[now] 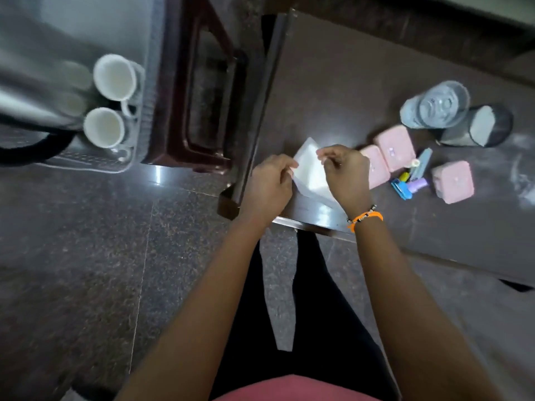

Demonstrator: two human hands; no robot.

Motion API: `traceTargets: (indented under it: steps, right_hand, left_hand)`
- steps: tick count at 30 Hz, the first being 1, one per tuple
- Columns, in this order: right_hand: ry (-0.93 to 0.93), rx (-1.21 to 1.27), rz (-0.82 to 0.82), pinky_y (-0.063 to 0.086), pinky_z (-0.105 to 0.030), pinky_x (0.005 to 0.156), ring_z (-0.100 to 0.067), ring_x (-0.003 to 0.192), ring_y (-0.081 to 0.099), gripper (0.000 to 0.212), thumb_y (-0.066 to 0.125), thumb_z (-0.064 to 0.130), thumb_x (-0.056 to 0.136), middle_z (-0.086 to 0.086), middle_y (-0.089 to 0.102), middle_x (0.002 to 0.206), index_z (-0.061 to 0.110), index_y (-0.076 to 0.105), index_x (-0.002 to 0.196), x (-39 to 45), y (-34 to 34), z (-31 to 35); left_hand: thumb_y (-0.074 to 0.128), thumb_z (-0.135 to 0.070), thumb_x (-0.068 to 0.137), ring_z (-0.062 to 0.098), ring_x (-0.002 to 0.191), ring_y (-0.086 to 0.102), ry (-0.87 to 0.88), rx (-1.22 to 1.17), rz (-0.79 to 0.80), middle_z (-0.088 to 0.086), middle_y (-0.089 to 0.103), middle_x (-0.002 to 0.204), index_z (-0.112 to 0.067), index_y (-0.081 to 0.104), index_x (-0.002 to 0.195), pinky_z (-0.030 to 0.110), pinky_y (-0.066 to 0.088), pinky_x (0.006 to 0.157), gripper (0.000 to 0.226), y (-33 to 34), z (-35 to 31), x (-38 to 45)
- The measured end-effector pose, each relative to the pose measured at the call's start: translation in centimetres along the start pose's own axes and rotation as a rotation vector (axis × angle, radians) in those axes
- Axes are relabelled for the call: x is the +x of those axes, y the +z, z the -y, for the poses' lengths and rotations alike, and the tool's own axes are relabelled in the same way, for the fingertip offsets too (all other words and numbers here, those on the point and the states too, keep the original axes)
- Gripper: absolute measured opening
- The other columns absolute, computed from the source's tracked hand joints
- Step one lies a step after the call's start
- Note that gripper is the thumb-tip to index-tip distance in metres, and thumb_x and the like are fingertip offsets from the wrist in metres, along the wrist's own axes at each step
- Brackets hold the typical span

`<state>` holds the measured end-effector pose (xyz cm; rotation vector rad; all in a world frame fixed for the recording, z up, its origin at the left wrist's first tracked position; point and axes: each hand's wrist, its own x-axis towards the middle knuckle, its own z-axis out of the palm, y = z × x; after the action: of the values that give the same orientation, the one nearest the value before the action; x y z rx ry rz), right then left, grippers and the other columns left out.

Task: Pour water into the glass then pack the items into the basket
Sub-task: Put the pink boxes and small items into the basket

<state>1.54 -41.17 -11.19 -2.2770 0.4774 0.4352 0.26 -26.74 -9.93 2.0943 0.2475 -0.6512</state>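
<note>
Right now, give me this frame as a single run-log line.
hands: left hand and right hand both pinching white sheet | glass: holds water, on table | pink boxes: unpacked

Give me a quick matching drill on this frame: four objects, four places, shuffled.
Objects:
1. white cups
2. clear glass
3. white sheet
4. pink boxes

Places:
A. held between both hands at the table's near corner
B. far side of the table, beside a dark cup
C. in the pale basket at left
D. on the table, right of the hands

Pairs: 1-C, 2-B, 3-A, 4-D
</note>
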Motion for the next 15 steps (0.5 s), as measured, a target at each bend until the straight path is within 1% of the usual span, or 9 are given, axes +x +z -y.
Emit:
traceTargets:
  steps: [1,3,4,5,7,9,11,13,15]
  right_hand:
    - [0.049,-0.012,-0.035,0.048,-0.033,0.087,-0.03,0.093,0.068,0.022,0.053,-0.003,0.083,-0.017,0.074,0.099,0.001,0.072,0.094,-0.1,-1.1,-2.0]
    - [0.134,-0.017,-0.094,0.046,-0.031,0.086,-0.032,0.094,0.067,0.023,0.052,-0.004,0.083,-0.019,0.073,0.1,-0.001,0.071,0.095,-0.1,-3.1,-5.8]
    - [0.165,-0.018,-0.109,0.044,-0.03,0.085,-0.033,0.095,0.066,0.024,0.051,-0.004,0.082,-0.02,0.071,0.102,-0.002,0.07,0.097,0.1,-3.6,-7.0]
    - [0.196,-0.023,-0.12,0.043,-0.028,0.085,-0.034,0.095,0.065,0.025,0.05,-0.004,0.083,-0.021,0.07,0.105,-0.002,0.068,0.1,0.2,-4.2,-8.2]
    - [0.236,-0.027,-0.147,0.042,-0.029,0.093,-0.035,0.1,0.061,0.029,0.049,-0.004,0.083,-0.021,0.063,0.114,-0.002,0.064,0.107,0.8,-5.6,-10.1]
    - [0.243,-0.053,-0.171,0.04,-0.037,0.103,-0.035,0.112,0.055,0.033,0.05,-0.002,0.082,-0.021,0.055,0.123,-0.001,0.058,0.115,1.6,-6.7,-11.9]
    - [0.255,-0.093,-0.162,0.034,-0.035,0.107,-0.032,0.123,0.048,0.038,0.049,0.0,0.084,-0.021,0.049,0.131,0.0,0.053,0.122,2.7,-7.7,-13.3]
    - [0.28,-0.132,-0.108,0.031,-0.034,0.108,-0.031,0.13,0.042,0.042,0.047,0.001,0.086,-0.021,0.044,0.138,0.0,0.048,0.128,4.0,-8.3,-14.3]
    - [0.247,-0.229,-0.014,0.028,-0.036,0.11,-0.032,0.13,0.041,0.042,0.045,0.003,0.087,-0.022,0.046,0.136,-0.002,0.046,0.129,5.2,-8.6,-15.1]
  left_hand:
    - [0.048,0.0,0.086,0.026,0.095,0.064,-0.022,0.033,0.058,0.01,0.069,0.103,-0.009,0.068,0.101,0.031,0.049,0.087,0.027,1.7,-0.4,0.2]
    - [0.049,-0.004,0.088,0.024,0.1,0.064,-0.088,0.076,0.124,0.008,0.07,0.107,-0.011,0.069,0.101,0.026,0.046,0.087,0.026,5.0,-1.3,0.7]
    - [0.048,-0.004,0.088,0.024,0.102,0.064,-0.12,0.082,0.136,0.009,0.07,0.108,-0.01,0.07,0.101,0.026,0.046,0.088,0.026,5.9,-1.5,1.1]
    - [0.047,-0.003,0.088,0.026,0.103,0.064,-0.146,0.079,0.15,0.011,0.07,0.108,-0.009,0.07,0.101,0.028,0.048,0.092,0.027,7.1,-1.8,1.4]
    - [0.044,0.0,0.088,0.031,0.104,0.064,-0.182,0.057,0.155,0.016,0.069,0.109,-0.004,0.069,0.101,0.037,0.048,0.095,0.029,9.3,-2.9,2.2]
    - [0.043,-0.002,0.089,0.033,0.11,0.06,-0.183,0.115,0.12,0.017,0.068,0.114,-0.003,0.068,0.105,0.036,0.045,0.098,0.03,11.4,-4.1,3.0]
    - [0.041,-0.004,0.091,0.034,0.112,0.057,-0.14,0.224,0.09,0.018,0.066,0.116,-0.002,0.066,0.108,0.034,0.041,0.094,0.03,13.5,-5.3,3.9]
    - [0.039,-0.005,0.092,0.035,0.112,0.056,-0.118,0.311,0.113,0.019,0.064,0.119,-0.001,0.062,0.113,0.035,0.04,0.092,0.032,15.3,-6.5,5.0]
    - [0.039,-0.004,0.091,0.034,0.119,0.053,-0.133,0.374,0.123,0.019,0.06,0.127,-0.001,0.057,0.121,0.034,0.039,0.097,0.035,16.6,-7.3,6.4]
